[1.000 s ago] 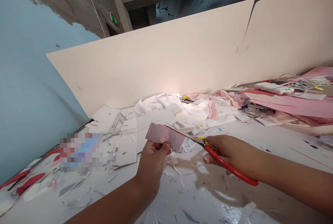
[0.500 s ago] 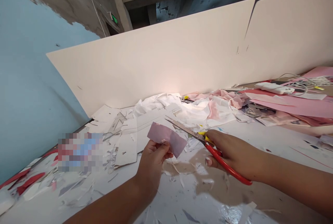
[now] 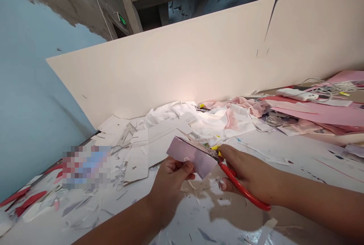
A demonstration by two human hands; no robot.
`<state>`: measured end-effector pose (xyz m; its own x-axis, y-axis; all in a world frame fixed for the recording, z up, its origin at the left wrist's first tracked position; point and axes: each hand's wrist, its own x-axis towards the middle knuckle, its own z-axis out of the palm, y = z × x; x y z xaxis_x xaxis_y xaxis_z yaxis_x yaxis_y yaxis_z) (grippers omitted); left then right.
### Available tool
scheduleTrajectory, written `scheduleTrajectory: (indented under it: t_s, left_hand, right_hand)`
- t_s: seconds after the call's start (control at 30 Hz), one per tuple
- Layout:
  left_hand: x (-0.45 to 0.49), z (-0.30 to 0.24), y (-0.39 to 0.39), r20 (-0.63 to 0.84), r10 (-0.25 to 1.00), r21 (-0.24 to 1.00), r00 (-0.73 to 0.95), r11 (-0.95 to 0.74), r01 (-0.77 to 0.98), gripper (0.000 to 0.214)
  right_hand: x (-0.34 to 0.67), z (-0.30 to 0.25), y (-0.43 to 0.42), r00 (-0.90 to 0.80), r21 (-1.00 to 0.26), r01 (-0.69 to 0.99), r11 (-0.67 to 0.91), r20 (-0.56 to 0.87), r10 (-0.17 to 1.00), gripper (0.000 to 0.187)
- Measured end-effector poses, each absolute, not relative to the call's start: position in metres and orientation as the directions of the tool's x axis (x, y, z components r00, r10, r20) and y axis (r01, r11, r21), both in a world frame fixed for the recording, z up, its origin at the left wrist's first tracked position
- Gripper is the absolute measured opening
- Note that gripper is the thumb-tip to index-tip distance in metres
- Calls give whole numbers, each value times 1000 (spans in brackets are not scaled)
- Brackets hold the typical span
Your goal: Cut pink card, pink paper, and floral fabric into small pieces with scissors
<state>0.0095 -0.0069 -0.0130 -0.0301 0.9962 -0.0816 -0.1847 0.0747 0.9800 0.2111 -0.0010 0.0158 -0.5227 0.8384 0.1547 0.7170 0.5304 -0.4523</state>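
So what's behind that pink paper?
The scissors, held by the right hand; their blades run behind the paper, mostly covered. The left hand pinches the paper. White scraps lie beyond.

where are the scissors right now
In the head view the red-handled scissors sit just right of centre in the right hand, blades against the pink paper held by the left hand.

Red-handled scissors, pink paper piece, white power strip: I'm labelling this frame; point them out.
red-handled scissors (image 3: pixel 244 193), head view, red handle.
pink paper piece (image 3: pixel 192 156), head view, middle of face.
white power strip (image 3: pixel 297 94), head view, top side.
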Motion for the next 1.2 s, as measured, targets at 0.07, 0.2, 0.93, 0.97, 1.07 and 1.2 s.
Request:
scheduleTrajectory:
  t_s: [0.07, 0.2, 0.93, 0.97, 1.07, 1.2]
  left_hand:
    - [10, -13, -8, -63, 998, 983, -14, 60, -172, 23]
    - [9, -14, -8, -39, 999, 978, 11, 40, -204, 19]
    - [9, -11, -7, -65, 997, 987, -34, 59, -149, 21]
    - [9, -12, -6, -63, 997, 988, -32, 58, -145, 21]
    - [9, -12, -6, -58, 998, 988, -17, 55, -142, 20]
    - [9, -13, -6, -58, 998, 984, -10, 56, -170, 20]
  right_hand:
    - [211, 17, -1, -528, -450, 717, 532, 148, 836, 38]
    - [211, 19, -1, -539, -441, 712, 547, 156, 828, 41]
    - [213, 23, 2, -484, -476, 743, 470, 103, 869, 34]
    - [213, 24, 2, -481, -471, 748, 468, 101, 871, 35]
    - [213, 23, 2, -472, -468, 758, 456, 91, 877, 33]
    - [212, 23, 2, -461, -454, 770, 448, 88, 883, 28]
